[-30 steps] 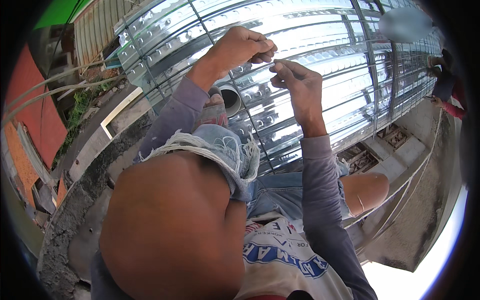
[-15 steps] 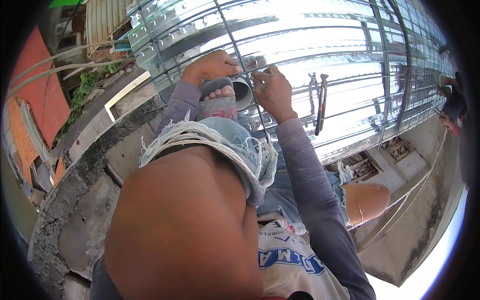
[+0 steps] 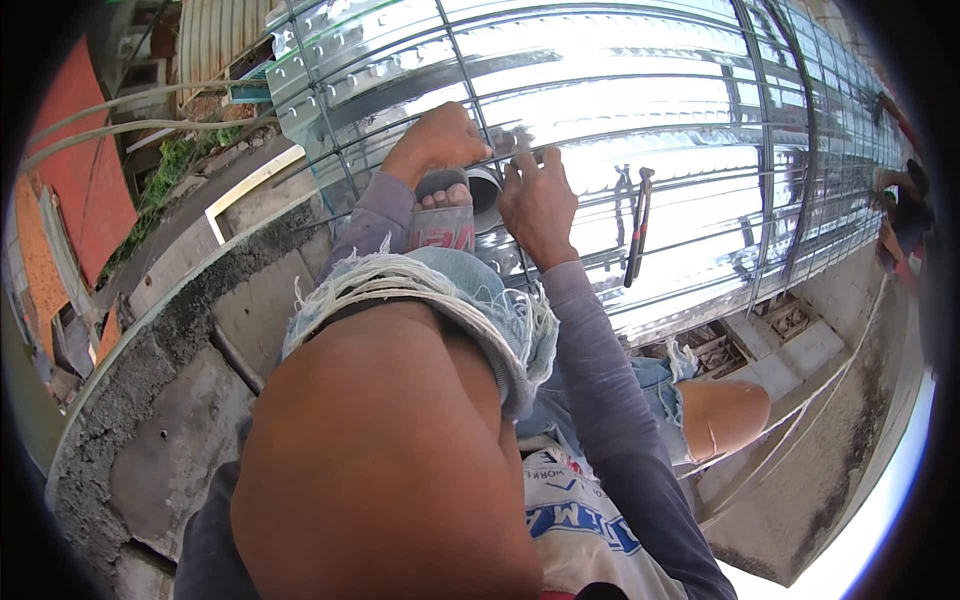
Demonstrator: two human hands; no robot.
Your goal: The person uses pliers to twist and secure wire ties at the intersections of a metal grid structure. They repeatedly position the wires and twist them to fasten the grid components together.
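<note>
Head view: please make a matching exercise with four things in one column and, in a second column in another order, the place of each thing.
Things:
1. left hand
2. right hand
3. pincer tool
4. sandal

Places:
A. hanging on a bar of the steel mesh, right of both hands
B. under the left hand, on the foot, above the frayed denim shorts
C. on the mesh, just right of the grey pipe end
D. on the mesh, above the toes

Pairs: 1-D, 2-C, 3-A, 4-B
</note>
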